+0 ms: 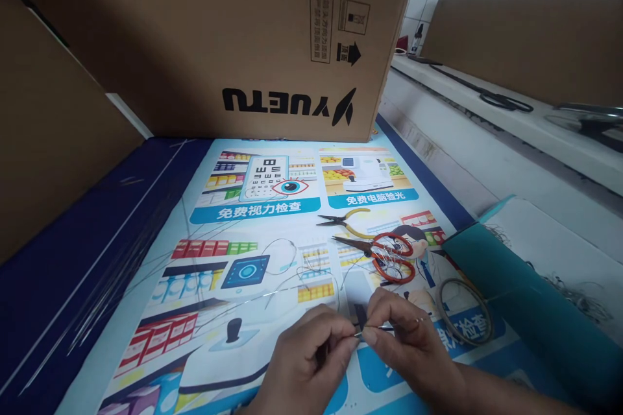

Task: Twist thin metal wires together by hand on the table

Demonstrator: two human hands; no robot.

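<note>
My left hand and my right hand meet near the bottom centre, both with thumb and forefinger pinched. Between their fingertips runs a short stretch of thin wire; the fingers cover most of it. Just beyond the hands lie scissors with red handles, with a tangle of fine wire pieces over the handles. Behind them rest pliers with a yellow handle. A grey wire coil sits to the right of my right hand.
Cardboard boxes wall off the back and left. At right stands a teal-sided box with wire scraps inside. Long thin wires lie across the left of the printed table cover. A white ledge holds black scissors.
</note>
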